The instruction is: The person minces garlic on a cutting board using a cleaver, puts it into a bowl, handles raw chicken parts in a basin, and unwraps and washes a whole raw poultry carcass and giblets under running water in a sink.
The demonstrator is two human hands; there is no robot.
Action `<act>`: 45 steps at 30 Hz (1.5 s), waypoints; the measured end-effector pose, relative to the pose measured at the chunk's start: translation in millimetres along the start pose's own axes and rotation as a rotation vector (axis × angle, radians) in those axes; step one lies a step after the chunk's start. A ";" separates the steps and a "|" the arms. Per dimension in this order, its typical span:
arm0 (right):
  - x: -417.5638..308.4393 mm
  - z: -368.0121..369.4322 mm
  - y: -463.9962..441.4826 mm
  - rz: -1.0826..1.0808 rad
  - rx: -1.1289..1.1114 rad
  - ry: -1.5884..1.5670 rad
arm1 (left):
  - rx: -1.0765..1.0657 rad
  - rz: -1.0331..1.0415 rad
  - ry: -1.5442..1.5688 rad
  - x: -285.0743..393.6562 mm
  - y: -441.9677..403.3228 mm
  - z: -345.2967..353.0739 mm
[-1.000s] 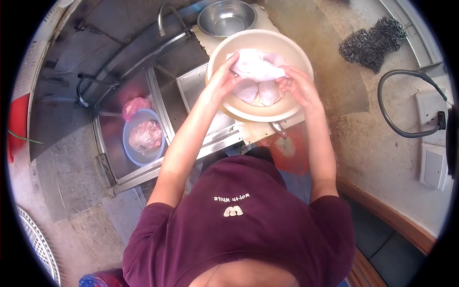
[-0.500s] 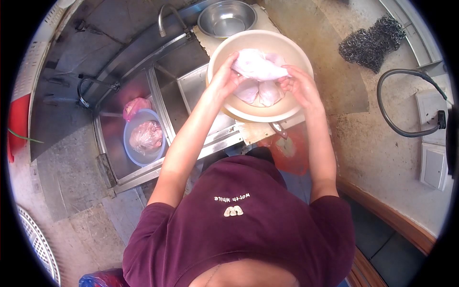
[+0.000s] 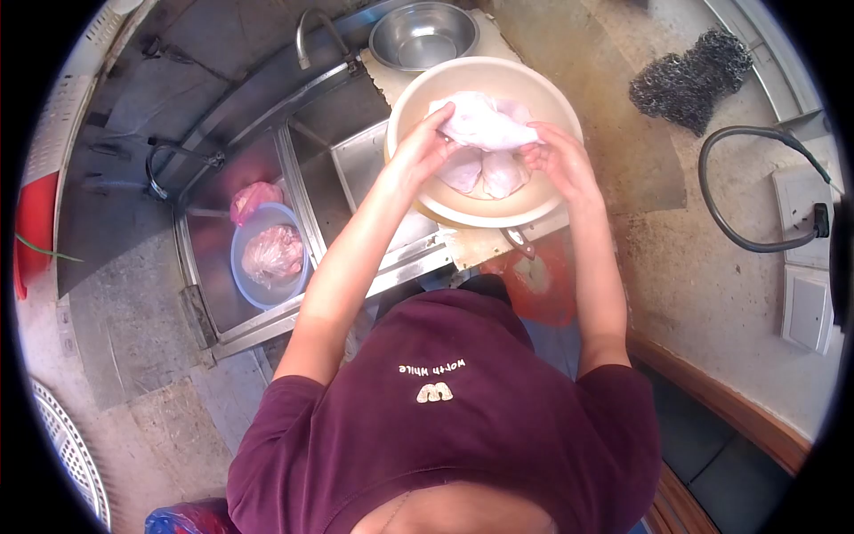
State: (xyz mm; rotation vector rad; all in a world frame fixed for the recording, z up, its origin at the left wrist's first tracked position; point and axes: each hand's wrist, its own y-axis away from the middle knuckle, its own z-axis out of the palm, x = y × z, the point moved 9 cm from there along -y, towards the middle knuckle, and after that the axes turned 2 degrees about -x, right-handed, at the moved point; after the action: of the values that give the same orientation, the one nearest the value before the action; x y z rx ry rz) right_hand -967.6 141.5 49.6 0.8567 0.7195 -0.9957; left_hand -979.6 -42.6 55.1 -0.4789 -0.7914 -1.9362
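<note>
A pale raw chicken leg [image 3: 487, 125] is held level over a cream basin [image 3: 556, 93], between my two hands. My left hand [image 3: 429, 142] is closed on its thicker left end, thumb on top. At the narrow right end, my right hand [image 3: 560, 160] grips the tip with curled fingers. Below it, more raw chicken pieces [image 3: 504, 173] lie in the basin, partly covered by the held one. The undersides of both hands' fingers are partly hidden.
A steel bowl [image 3: 423, 37] stands behind the basin. To the left are sink compartments with a curved faucet [image 3: 311, 36], a blue bowl [image 3: 240, 245] holding bagged meat [image 3: 273, 256] and a pink bag [image 3: 255, 203]. A black cable [image 3: 712, 196] loops at the right wall.
My left hand has shifted very slightly to the right on the chicken leg. The right hand and the basin look nearly the same.
</note>
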 end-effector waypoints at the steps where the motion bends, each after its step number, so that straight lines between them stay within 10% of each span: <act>1: -0.2 0.4 -1.4 -0.005 -0.004 -0.012 | 0.010 -0.003 -0.011 -0.1 -4.0 -2.7; 31: 35.7 9.8 -48.0 0.051 0.125 0.132 | 0.329 0.036 -0.499 37.5 -40.3 -55.3; 37: 40.5 25.5 -29.3 -0.118 -0.165 0.992 | 0.372 0.184 -0.665 65.7 -14.2 -64.0; 45: -42.1 -38.6 60.2 -0.391 0.402 0.499 | 0.506 0.243 -0.681 89.4 49.6 -102.3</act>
State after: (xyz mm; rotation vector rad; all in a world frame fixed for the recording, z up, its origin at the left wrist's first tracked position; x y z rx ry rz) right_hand -933.1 209.4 82.4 1.3758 1.1637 -1.3181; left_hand -977.6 -187.2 53.9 -0.8827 -1.5259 -1.2685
